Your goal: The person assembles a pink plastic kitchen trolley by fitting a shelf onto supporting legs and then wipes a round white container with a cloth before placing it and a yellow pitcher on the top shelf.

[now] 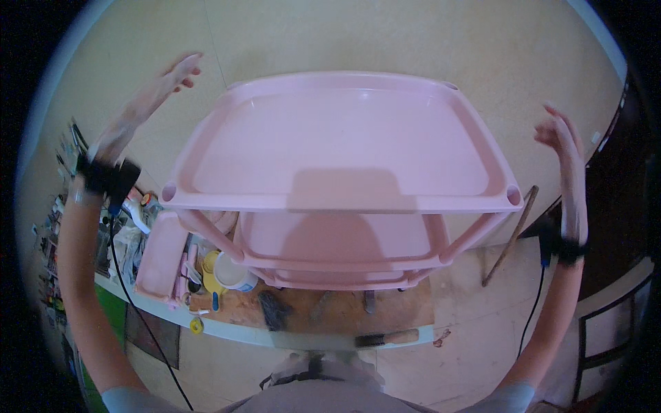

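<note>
Pink plastic three-tiered rack (344, 141) seemingly stands unaided — bare left hand (175, 77), bare right hand (560, 132) flank it, fingers released.

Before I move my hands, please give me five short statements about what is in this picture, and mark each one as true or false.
1. The rack is pink. True.
2. The left hand holds nothing. True.
3. Both hands touch the rack. False: the left hand and the right hand are in the air on either side, apart from it.
4. The stick is left of the rack. False: the stick is at its right.
5. The white tub appears at the left of the rack's lower trays. True.
</note>
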### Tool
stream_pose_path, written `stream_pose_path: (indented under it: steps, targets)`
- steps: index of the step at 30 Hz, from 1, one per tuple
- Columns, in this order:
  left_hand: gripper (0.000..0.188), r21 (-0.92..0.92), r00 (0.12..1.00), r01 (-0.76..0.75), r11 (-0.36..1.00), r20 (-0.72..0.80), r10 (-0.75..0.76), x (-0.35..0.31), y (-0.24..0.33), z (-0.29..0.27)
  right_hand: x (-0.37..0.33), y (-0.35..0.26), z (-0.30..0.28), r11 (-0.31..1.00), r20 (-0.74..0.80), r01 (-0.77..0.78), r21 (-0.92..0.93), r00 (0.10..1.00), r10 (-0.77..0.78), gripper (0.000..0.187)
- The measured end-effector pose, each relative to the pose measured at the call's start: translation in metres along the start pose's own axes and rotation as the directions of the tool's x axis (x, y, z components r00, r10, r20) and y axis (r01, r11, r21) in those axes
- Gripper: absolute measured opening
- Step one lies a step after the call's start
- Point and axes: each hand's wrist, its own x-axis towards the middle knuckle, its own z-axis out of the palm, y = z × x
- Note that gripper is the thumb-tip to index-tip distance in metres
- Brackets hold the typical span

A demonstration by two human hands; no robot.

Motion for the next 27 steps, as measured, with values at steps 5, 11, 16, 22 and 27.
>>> stream_pose_path:
  steps: [5, 11, 16, 22, 27]
  targets:
    - [0.058, -0.180, 0.947, -0.068, 0.981, -0.322, 0.007, -0.135, 0.014, 0.057, -0.126, 0.015, 0.002, 0.992, -0.068, -0.026, 0.124, 0.997, 0.035, 0.072]
    - [0.065, -0.508, 0.936, 0.012, 0.861, -0.297, -0.188, -0.212, 0.050, 0.157, -0.173, 0.027, 0.060, 0.971, 0.106, -0.068, 0.229, 0.993, 0.045, 0.062]
    - [0.048, -0.718, 0.786, -0.067, 0.693, -0.465, -0.407, -0.205, 0.013, 0.218, -0.146, 0.027, 0.095, 0.890, 0.075, -0.199, 0.409, 0.980, 0.184, 0.034]
    - [0.016, -0.728, 0.671, -0.034, 0.684, -0.524, -0.524, -0.187, 0.001, 0.240, -0.141, 0.014, 0.123, 0.850, -0.115, -0.272, 0.451, 0.927, 0.357, 0.014]
    - [0.013, -0.700, 0.661, -0.004, 0.714, -0.537, -0.524, -0.190, -0.005, 0.239, -0.144, 0.021, 0.128, 0.900, -0.196, -0.210, 0.383, 0.933, 0.301, 0.007]
